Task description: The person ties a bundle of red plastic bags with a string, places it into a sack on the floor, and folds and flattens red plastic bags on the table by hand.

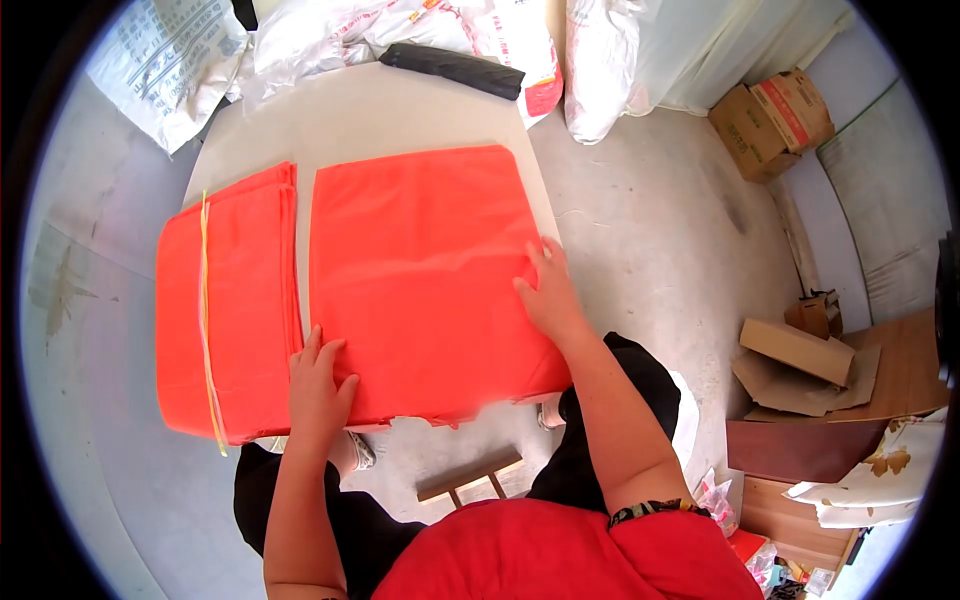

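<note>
A wide stack of thin red sheets, perhaps plastic bags (425, 270), lies flat on the table (270, 125), its near edge uneven and hanging over the front. My left hand (320, 385) rests at its lower left corner, fingers spread, close to the gap beside a second stack. On the right edge of the wide stack lies my right hand (550, 290), fingers apart and bent slightly over the side. The narrower folded red stack (250, 300) sits at the left, with yellow ties (206, 310) laid lengthwise over it.
A black rolled bundle (452, 70) lies at the table's far edge, before white sacks (330, 35). Cardboard boxes (770, 120) stand at the back right. An opened carton (810, 370) sits on a brown cabinet (900, 370). A wooden stool bar (470, 475) shows between my legs.
</note>
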The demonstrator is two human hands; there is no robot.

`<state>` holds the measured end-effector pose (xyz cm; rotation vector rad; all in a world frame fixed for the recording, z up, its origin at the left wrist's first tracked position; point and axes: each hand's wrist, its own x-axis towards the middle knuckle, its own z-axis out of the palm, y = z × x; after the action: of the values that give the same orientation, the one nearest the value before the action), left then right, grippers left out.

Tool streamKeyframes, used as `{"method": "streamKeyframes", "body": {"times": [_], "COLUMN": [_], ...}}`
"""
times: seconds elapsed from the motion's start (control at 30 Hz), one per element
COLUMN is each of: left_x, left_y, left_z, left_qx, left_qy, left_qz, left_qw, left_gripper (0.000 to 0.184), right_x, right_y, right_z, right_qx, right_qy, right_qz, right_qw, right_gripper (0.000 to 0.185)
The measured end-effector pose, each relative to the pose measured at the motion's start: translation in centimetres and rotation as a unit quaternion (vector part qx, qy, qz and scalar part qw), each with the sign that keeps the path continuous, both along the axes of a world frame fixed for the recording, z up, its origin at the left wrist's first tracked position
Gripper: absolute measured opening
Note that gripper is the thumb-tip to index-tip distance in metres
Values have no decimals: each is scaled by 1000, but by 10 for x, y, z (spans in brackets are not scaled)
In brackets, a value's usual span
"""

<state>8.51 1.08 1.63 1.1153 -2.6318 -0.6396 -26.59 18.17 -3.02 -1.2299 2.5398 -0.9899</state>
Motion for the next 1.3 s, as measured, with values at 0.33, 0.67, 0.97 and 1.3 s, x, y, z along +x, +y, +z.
{"method": "streamKeyframes", "body": {"times": [0.33,0.67,0.97,1.3], "left_x": [1,0,-5,-13], "left_y": [-1,-1,-3,1], "left_z": [-2,-5,-7,-4], "left_qx": [-11,-18,-30,-65], "left_qy": [-6,6,15,12], "left_qz": [-3,-2,-2,23], "left_qw": [1000,1000,999,998], "left_gripper": [55,55,54,58], "right_x": [28,27,24,61], "right_y": [-10,-20,-25,-17], "right_z": [22,13,9,19], "right_qx": [173,164,172,161], "right_qy": [144,157,167,173], "right_qz": [138,111,93,281], "right_qw": [964,968,966,930], "right_gripper": [67,68,68,69]}}
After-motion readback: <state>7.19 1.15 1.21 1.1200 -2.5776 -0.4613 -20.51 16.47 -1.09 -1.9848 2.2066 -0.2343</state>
